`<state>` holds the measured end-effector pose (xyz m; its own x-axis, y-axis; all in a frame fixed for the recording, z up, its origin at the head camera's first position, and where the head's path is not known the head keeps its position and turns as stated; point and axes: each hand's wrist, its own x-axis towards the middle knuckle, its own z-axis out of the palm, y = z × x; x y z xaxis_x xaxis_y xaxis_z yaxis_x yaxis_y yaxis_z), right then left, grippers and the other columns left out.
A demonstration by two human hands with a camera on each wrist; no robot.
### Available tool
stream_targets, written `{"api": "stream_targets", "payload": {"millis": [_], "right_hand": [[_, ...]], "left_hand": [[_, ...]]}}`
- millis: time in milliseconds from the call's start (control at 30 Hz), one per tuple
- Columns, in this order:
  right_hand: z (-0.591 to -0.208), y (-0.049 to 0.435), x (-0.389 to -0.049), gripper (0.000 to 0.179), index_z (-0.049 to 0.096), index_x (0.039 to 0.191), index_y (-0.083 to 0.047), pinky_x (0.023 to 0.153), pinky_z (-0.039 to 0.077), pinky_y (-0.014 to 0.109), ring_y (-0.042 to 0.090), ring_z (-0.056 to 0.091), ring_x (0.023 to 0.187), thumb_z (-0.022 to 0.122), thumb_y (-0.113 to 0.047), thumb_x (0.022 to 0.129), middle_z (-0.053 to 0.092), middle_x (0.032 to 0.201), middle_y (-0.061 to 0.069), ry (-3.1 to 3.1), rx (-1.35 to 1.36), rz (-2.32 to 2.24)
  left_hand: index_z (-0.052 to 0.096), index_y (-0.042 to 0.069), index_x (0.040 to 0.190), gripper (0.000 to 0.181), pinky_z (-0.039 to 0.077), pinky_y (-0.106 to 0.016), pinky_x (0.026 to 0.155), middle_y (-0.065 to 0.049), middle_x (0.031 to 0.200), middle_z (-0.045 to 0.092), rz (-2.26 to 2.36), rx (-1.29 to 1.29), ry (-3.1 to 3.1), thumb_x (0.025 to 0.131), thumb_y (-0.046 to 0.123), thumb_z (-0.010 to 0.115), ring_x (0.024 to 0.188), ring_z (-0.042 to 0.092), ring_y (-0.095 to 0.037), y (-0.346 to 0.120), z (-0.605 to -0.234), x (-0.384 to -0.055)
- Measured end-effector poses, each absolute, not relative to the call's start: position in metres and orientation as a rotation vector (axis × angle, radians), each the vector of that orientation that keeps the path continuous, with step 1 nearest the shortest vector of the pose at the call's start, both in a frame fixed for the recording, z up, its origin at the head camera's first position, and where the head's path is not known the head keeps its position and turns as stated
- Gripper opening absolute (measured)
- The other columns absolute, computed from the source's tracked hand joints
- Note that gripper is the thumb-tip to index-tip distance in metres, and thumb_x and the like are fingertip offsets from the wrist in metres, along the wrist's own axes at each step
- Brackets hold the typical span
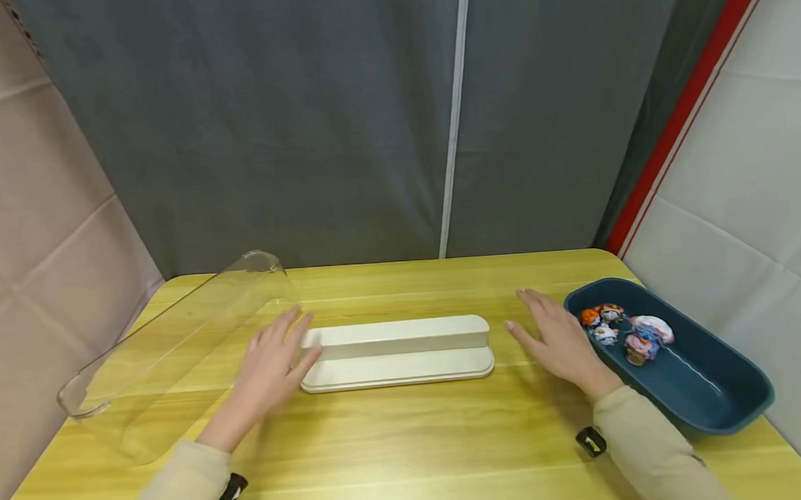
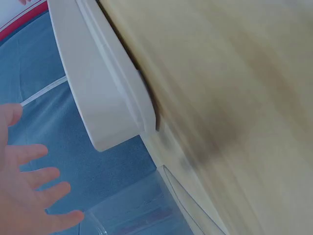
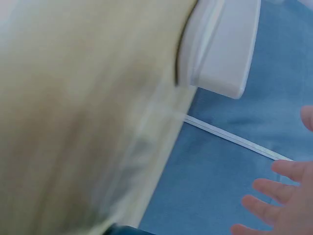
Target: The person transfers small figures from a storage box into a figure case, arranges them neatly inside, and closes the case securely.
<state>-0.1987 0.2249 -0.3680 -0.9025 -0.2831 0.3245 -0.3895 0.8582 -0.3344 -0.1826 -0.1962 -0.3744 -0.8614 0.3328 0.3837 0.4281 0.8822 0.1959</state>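
Note:
A long white stepped stand (image 1: 396,354) lies on the wooden table between my two hands. My left hand (image 1: 268,364), fingers spread, hovers by its left end, the fingertips overlapping that end in the head view. Beyond the stand's right end, my right hand (image 1: 556,340) is held with its fingers extended and nothing in them. In the left wrist view the left fingers (image 2: 36,177) are apart from the white stand (image 2: 100,73). The right wrist view likewise shows bare right fingers (image 3: 274,191) away from the stand (image 3: 227,49).
A clear plastic cover (image 1: 181,344) leans at the left of the table (image 1: 397,454). At the right stands a dark blue bin (image 1: 710,385) holding several small colourful figurines (image 1: 643,339). A grey curtain (image 1: 285,128) closes off the back, with white panels at the sides.

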Motion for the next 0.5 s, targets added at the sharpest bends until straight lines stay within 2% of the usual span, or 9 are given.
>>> {"api": "stream_targets", "payload": {"millis": [267, 500], "right_hand": [[-0.335, 0.234, -0.202, 0.054, 0.038, 0.131, -0.003, 0.091, 0.024, 0.058, 0.041, 0.030, 0.118, 0.045, -0.038, 0.091, 0.036, 0.130, 0.023, -2.690, 0.420, 0.774], [-0.303, 0.262, -0.198, 0.051, 0.040, 0.132, -0.009, 0.083, 0.032, 0.059, 0.043, 0.037, 0.111, 0.039, -0.042, 0.092, 0.039, 0.128, 0.021, -2.677, 0.283, 1.026]], "left_hand": [[0.056, 0.002, 0.115, 0.034, 0.034, -0.056, 0.084, -0.018, 0.122, 0.047, -0.596, -0.567, -2.605, 0.089, 0.024, 0.052, 0.110, 0.043, -0.037, -0.203, -0.371, -0.192], [0.058, 0.004, 0.112, 0.029, 0.038, -0.053, 0.082, -0.016, 0.118, 0.051, -0.700, -0.487, -2.687, 0.089, 0.021, 0.054, 0.107, 0.046, -0.035, -0.208, -0.375, -0.197]]}}
